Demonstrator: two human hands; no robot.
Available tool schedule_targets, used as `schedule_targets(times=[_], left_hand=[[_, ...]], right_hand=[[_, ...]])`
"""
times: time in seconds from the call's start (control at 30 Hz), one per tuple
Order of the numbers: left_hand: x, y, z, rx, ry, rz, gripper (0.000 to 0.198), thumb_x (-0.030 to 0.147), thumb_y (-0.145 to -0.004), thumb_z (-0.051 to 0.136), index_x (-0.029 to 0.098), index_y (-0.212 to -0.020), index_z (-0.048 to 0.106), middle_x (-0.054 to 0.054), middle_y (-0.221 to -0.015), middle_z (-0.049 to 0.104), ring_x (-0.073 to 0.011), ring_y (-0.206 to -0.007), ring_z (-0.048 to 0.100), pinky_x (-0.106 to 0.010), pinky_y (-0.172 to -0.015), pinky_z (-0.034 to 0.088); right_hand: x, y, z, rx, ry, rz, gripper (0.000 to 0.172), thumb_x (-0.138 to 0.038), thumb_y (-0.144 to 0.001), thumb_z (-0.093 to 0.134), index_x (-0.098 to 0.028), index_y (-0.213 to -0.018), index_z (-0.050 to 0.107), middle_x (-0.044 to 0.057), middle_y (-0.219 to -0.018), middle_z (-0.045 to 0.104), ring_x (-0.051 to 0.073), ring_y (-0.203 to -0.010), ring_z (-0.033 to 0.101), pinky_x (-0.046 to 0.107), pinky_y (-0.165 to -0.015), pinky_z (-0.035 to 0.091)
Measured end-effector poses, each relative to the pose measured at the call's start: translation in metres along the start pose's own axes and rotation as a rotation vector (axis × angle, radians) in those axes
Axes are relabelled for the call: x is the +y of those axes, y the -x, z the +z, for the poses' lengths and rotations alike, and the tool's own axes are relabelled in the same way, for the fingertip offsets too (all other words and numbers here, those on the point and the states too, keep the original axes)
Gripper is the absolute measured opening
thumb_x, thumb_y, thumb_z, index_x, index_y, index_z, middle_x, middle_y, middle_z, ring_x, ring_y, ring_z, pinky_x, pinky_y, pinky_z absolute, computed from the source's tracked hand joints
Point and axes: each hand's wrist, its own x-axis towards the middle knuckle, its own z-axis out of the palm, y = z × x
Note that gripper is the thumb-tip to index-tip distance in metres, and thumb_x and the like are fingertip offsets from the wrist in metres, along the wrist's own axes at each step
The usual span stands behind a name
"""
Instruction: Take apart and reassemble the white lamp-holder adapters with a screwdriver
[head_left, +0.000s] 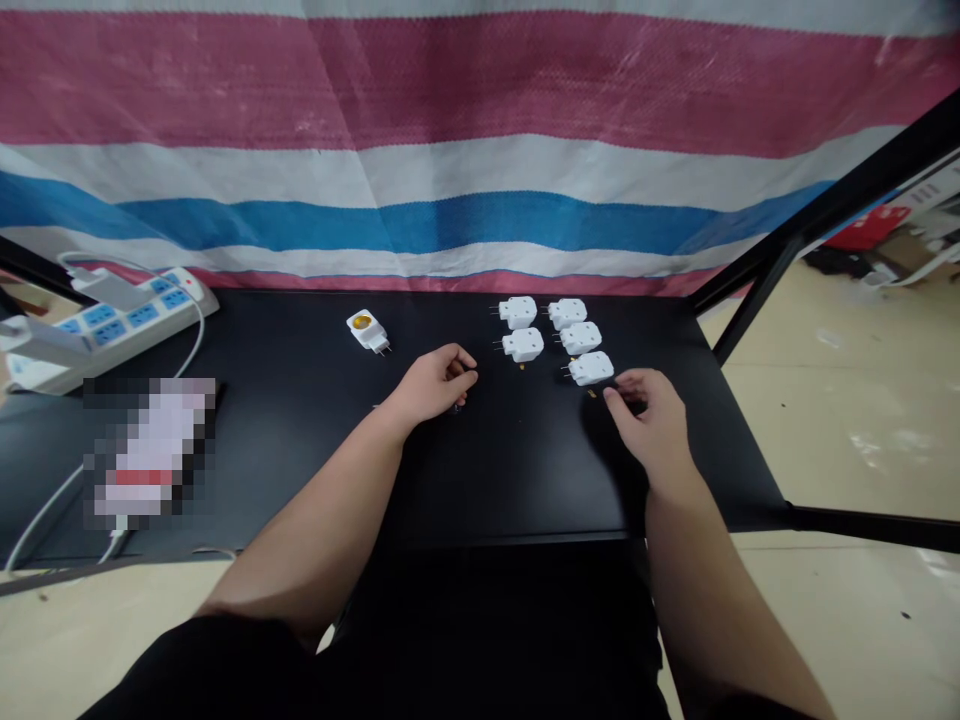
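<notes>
Watching from the side: the right hand [651, 420] is resting on the black tabletop [300, 440]. Its fingers [616, 398] are slightly bent and close together, tips down just beside the nearest adapter [591, 368]. They're not gripping it, and that hand looks empty to me.

That adapter is the front one of a little cluster. The rest of the white adapters [523, 345] sit behind it and to its left, toward the striped tarp [480, 150], prongs all pointing left.

The left hand [435, 385] is loosely curled mid-tabletop, knuckles up. Honestly I can't tell if it's pinching something tiny or holding nothing.

My two cents on doing this bit cleanly:
- Take the adapter by the sides of its body with thumb and forefinger, not by the prongs.
- The neighbour behind it [580, 337] is really close, so I'd come in from the front and lift straight up rather than slide it.
- There's a small yellowish bit [592, 394] lying just in front of the adapter, right by the fingertips. It looks easy to flick away, so watch it.

The lone adapter with the yellow centre [367, 330] and the power strip [112, 320] are well apart on the left, so they're out of the way.
</notes>
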Motion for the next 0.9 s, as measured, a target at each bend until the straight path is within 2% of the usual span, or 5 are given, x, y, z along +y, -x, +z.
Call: schedule_targets(times=[0.17,0.4,0.63,0.73,0.9], left_hand=[[0.001,0.0,0.001,0.005,-0.001,-0.006,0.009,0.016,-0.098,0.073,0.02,-0.104,0.067,0.002,-0.075,0.069,-0.0131,-0.057,0.072,-0.022,-0.051,0.055],[0.002,0.001,0.0,0.004,-0.011,-0.003,0.011,0.015,-0.097,0.074,0.019,-0.104,0.067,0.002,-0.074,0.068,-0.0134,-0.056,0.072,-0.022,-0.051,0.055],[0.001,0.002,-0.001,0.017,0.046,0.028,0.015,0.025,-0.096,0.075,0.021,-0.109,0.069,0.0,-0.081,0.068,-0.0152,-0.061,0.072,-0.026,-0.055,0.058],[0.007,0.005,-0.011,0.148,-0.037,0.13,0.016,0.029,-0.095,0.073,0.021,-0.108,0.072,-0.001,-0.082,0.069,-0.0153,-0.065,0.069,-0.029,-0.061,0.058],[0.019,0.007,-0.053,0.585,-0.407,0.234,0.017,0.03,-0.094,0.069,0.021,-0.106,0.075,-0.008,-0.098,0.075,-0.0236,-0.088,0.071,-0.042,-0.089,0.061]], right_hand=[[-0.006,0.015,-0.003,-0.096,0.103,-0.075,0.019,-0.038,-0.097,0.069,-0.026,-0.105,0.081,0.013,-0.111,0.077,0.034,-0.101,0.074,0.045,-0.064,0.062],[-0.002,0.016,0.003,-0.077,0.176,-0.156,0.024,-0.038,-0.098,0.069,-0.024,-0.11,0.085,0.013,-0.112,0.078,0.034,-0.099,0.07,0.059,-0.094,0.063],[-0.011,0.019,0.004,-0.053,0.101,-0.127,0.019,-0.034,-0.099,0.068,-0.022,-0.104,0.082,0.011,-0.105,0.077,0.03,-0.097,0.071,0.046,-0.079,0.061],[-0.028,0.021,0.011,-0.099,0.055,-0.235,0.014,-0.028,-0.103,0.067,-0.023,-0.101,0.079,0.009,-0.102,0.077,0.029,-0.099,0.072,0.048,-0.091,0.06],[-0.066,0.028,0.03,-0.419,-0.065,-0.407,0.013,-0.021,-0.106,0.065,-0.023,-0.112,0.076,0.009,-0.109,0.076,0.027,-0.101,0.072,0.047,-0.093,0.06]])
